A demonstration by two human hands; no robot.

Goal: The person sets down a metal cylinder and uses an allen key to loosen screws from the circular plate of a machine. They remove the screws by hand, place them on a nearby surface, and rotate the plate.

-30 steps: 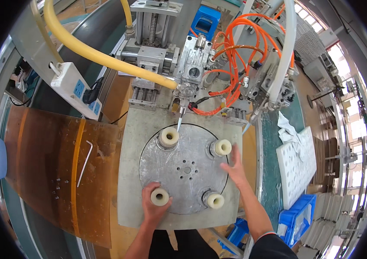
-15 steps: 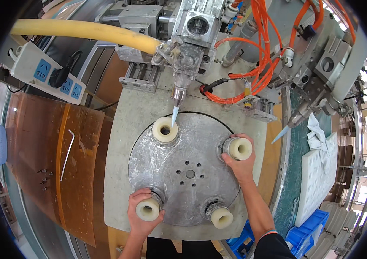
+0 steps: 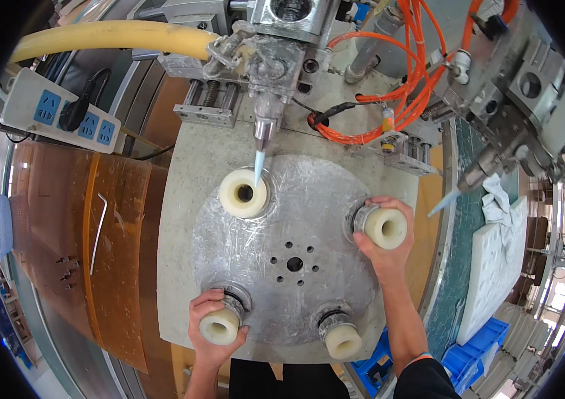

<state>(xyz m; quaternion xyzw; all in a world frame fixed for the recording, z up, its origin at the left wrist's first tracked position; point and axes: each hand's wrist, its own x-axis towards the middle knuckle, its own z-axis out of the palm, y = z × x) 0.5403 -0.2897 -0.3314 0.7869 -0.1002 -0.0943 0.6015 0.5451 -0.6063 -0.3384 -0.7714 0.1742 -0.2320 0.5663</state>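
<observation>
A round metal turntable (image 3: 302, 213) carries several cream plastic cylinders, each with a centre hole and a dark or metal collar at its base. At the near left, my left hand (image 3: 213, 352) is wrapped round one cream cylinder (image 3: 221, 316). My right hand (image 3: 391, 258) grips another cream cylinder (image 3: 377, 223) on the right side, thumb toward the disc's middle. A third cylinder (image 3: 232, 205) stands at the far left, the pale blue nozzle tip (image 3: 259, 166) right over its rim. Another cylinder (image 3: 342, 334) sits untouched at the near right.
Beyond the disc stands a metal dispensing head (image 3: 276, 66) with a yellow hose (image 3: 116, 36) and orange tubes (image 3: 422, 86). A second nozzle (image 3: 445, 203) hangs right. Left are a power strip (image 3: 63, 110), a hex key (image 3: 99, 233) and screws; right, a white foam tray (image 3: 495, 266) and blue crate (image 3: 472, 352).
The view has shifted slightly, so the machine appears a little displaced. Both hands keep their grip on the same two cylinders, and the cylinders keep their places around the disc.
</observation>
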